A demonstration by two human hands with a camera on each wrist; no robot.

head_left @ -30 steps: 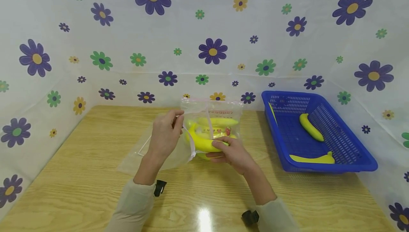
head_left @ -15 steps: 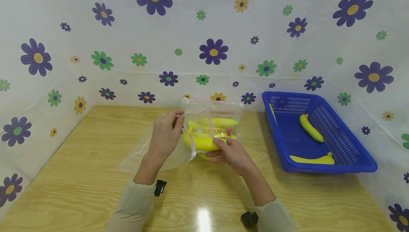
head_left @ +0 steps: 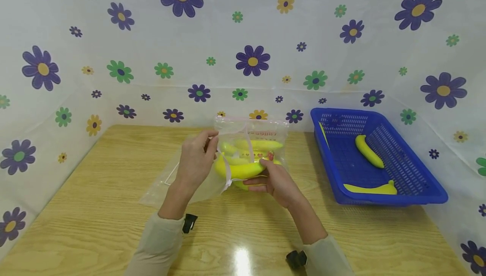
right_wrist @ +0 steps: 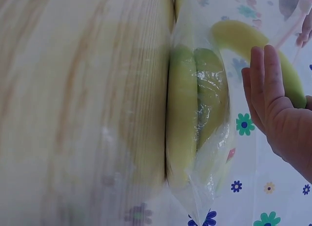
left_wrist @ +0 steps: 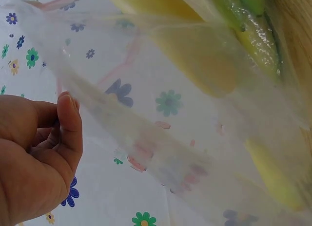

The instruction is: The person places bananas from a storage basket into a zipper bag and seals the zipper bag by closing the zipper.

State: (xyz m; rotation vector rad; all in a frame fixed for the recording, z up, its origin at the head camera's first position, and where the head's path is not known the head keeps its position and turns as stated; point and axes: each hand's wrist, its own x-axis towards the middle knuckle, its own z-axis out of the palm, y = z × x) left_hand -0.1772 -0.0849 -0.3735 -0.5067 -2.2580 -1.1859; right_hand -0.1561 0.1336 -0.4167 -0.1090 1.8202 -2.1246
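Note:
My left hand (head_left: 197, 155) pinches the rim of a translucent zip bag (head_left: 159, 193) between thumb and forefinger, also seen with the bag (left_wrist: 141, 133) in the left wrist view. Its pale mouth faces right and gapes around one end of a yellow banana (head_left: 239, 170). My right hand (head_left: 280, 183) holds the banana's other end, thumb on top and fingers below; in the right wrist view, the fingers (right_wrist: 274, 80) lie straight beside the banana (right_wrist: 239, 33). Behind lies a clear printed bag (head_left: 228, 125) with several bananas in it.
To the right stands a blue plastic basket (head_left: 328, 179). A whole banana (head_left: 369, 151) and another banana (head_left: 373, 189), partly hidden by the wall, lie in it; a yellow sliver shows at its left side. A flowered sheet (head_left: 228, 39) walls the wooden table (head_left: 95, 191).
My right hand has shifted its hold on the banana, thumb higher, and the banana has slid left, further into the bag's mouth. The left hand stays in place on the rim.

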